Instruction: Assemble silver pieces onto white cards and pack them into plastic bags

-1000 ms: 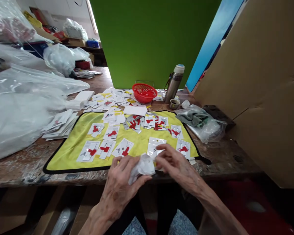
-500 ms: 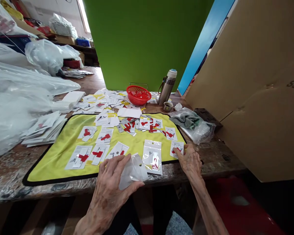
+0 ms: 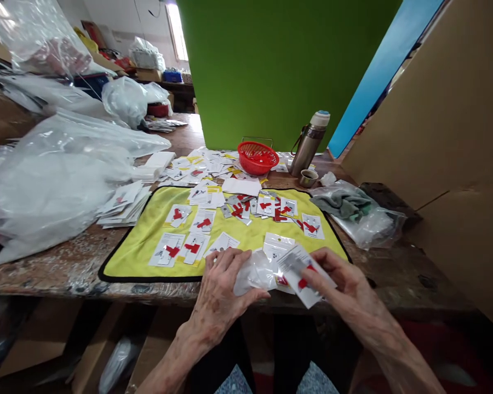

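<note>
At the table's front edge, my left hand [image 3: 222,287] is closed around a clear empty plastic bag [image 3: 257,272]. My right hand [image 3: 347,287] pinches a white card with a red piece on it [image 3: 303,273], held tilted just right of the bag. Under both lies a filled clear packet [image 3: 278,247] on the yellow cloth mat [image 3: 139,249]. Several more white cards with red pieces [image 3: 191,246] lie spread across the mat.
A red basket [image 3: 257,157], a steel flask [image 3: 309,143] and a small cup [image 3: 308,178] stand behind the mat. Large plastic bags [image 3: 53,180] and card stacks [image 3: 123,202] fill the left. A bagged grey cloth [image 3: 353,208] lies right, beside a cardboard wall [image 3: 447,126].
My right hand reached to a card at the mat's right edge, picked it up and brought it back beside the bag in my left hand. The camera view shifted.
</note>
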Tool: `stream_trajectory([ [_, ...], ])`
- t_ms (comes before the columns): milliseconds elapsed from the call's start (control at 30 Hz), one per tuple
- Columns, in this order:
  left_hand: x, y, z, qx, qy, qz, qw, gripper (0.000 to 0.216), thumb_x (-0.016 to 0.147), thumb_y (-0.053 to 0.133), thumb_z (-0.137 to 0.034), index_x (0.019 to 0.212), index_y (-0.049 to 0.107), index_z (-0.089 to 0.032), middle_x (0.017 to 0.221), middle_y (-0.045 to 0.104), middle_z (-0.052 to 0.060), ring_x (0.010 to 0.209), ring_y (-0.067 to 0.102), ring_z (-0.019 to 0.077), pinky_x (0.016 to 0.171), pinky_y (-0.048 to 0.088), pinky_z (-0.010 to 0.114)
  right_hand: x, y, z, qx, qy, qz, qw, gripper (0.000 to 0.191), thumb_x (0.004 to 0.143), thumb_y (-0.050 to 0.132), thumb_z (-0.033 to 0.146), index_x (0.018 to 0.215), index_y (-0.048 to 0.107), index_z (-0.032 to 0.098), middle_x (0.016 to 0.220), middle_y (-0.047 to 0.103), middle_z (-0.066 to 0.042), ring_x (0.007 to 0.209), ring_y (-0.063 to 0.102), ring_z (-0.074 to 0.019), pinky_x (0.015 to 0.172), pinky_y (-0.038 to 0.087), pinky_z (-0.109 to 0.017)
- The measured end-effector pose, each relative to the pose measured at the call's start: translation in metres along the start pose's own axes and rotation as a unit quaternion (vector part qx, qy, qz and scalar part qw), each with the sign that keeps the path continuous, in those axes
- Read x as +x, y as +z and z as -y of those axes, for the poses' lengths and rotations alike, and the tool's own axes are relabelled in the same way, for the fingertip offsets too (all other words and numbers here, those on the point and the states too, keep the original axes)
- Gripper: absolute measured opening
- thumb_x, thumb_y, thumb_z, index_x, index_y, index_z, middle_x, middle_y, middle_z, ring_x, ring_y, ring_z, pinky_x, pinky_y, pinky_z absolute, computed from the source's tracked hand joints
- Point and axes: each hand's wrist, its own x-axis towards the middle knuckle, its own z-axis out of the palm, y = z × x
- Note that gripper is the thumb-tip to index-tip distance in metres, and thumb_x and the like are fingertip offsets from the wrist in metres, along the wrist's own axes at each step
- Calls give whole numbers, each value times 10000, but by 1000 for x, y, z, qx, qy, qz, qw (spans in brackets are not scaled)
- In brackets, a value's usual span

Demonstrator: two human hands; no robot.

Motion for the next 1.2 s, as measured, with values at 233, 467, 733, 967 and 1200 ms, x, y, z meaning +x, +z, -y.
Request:
stream_trajectory([
  [233, 2, -1, 0, -6, 36, 43, 998, 691, 613, 809, -401, 1194, 520, -162, 1086, 628, 118, 1010, 594, 278, 914, 428, 499, 6, 4, 8, -83, -24, 110, 990, 230, 868, 526, 433, 862, 576, 209, 792, 581, 4, 718, 505, -139, 592, 390, -233],
  [467, 3, -1, -6, -29, 68, 83, 994, 669, 621, 793, -438, 1176, 539, -165, 1054, 640, 112, 969, 605, 270, 928, 421, 514, 26, -8, 14, -135, -53, 237, 961, 143, 852, 546, 343, 827, 574, 204, 772, 591, 13, 704, 495, -136, 625, 379, -241],
  [733, 2, 6, -2, -49, 18, 41, 998, 538, 674, 763, -350, 1148, 566, -189, 1009, 651, 82, 938, 609, 242, 923, 441, 489, 34, 25, 15, -24, -5, 147, 989, 287, 769, 629, 400, 827, 408, 227, 717, 522, 42, 649, 480, -127, 580, 359, -247],
  [967, 3, 2, 0, -81, -3, 31, 996, 610, 639, 786, -410, 1158, 569, -175, 1043, 641, 98, 973, 598, 251, 882, 475, 456, 33, 16, 11, 70, 0, 174, 982, 357, 785, 602, 509, 689, 474, 190, 644, 443, 45, 582, 386, -91, 525, 310, -228],
  [1200, 2, 4, -2, -93, 3, 35, 995, 608, 664, 774, -376, 1202, 550, -204, 1058, 631, 98, 1004, 591, 255, 902, 466, 461, 36, 41, 6, 103, 45, 165, 980, 370, 727, 653, 521, 750, 474, 197, 644, 496, 51, 542, 438, -85, 491, 341, -208],
])
